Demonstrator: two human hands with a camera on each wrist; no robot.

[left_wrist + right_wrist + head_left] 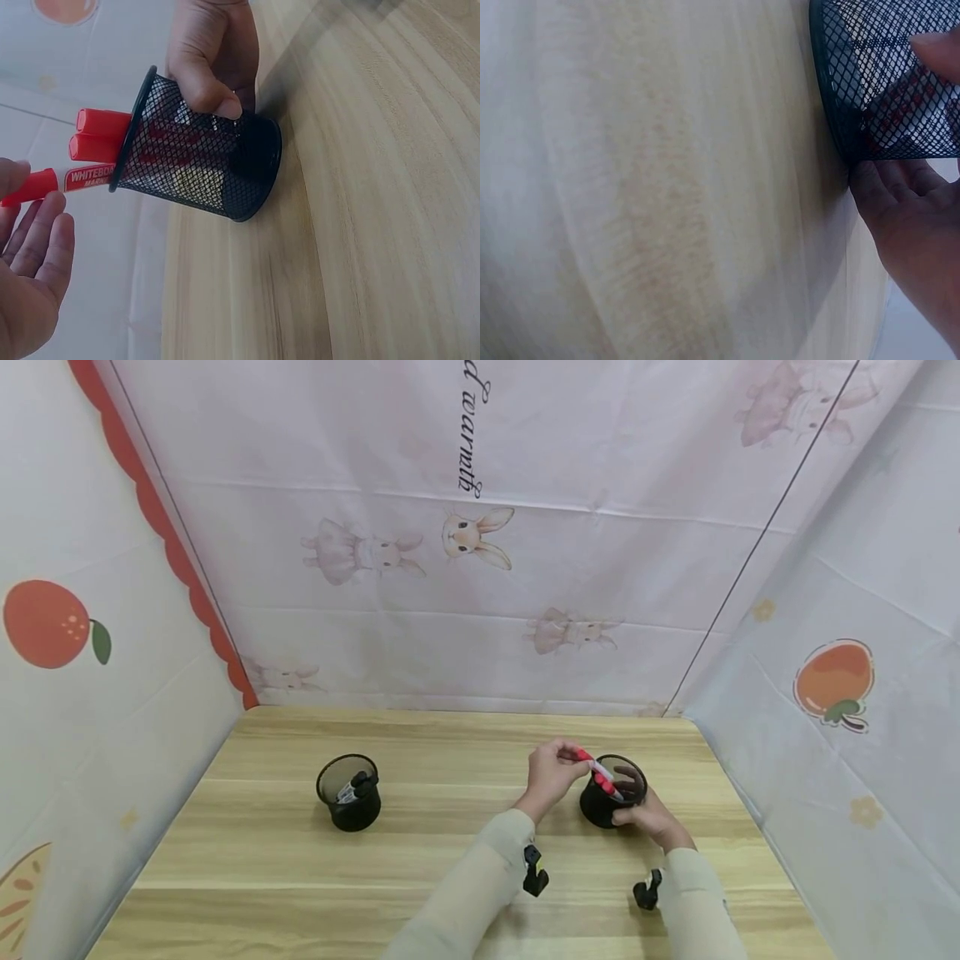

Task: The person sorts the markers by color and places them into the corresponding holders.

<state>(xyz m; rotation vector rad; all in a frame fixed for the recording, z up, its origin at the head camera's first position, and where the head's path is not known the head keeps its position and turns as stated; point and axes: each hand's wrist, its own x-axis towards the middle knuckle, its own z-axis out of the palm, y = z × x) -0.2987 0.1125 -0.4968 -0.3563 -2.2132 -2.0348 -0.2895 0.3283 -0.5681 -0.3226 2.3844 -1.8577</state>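
My left hand (551, 775) pinches a red-capped whiteboard marker (88, 177) by its cap end. The marker's lower part is inside a black mesh pen holder (191, 176). Two more red caps (101, 126) stick out of the same holder beside it. On the other side, my right hand (651, 818) grips the holder round its wall, with the thumb lying across the mesh. In the right wrist view, the fingers (881, 184) reach round the holder close to its base. The holder stands on the wooden table.
A second black mesh pen holder (354, 814) stands on the left of the table (262, 860), with several black-capped markers (358, 785) inside. Printed cloth walls (450, 660) enclose the table at the back and both sides.
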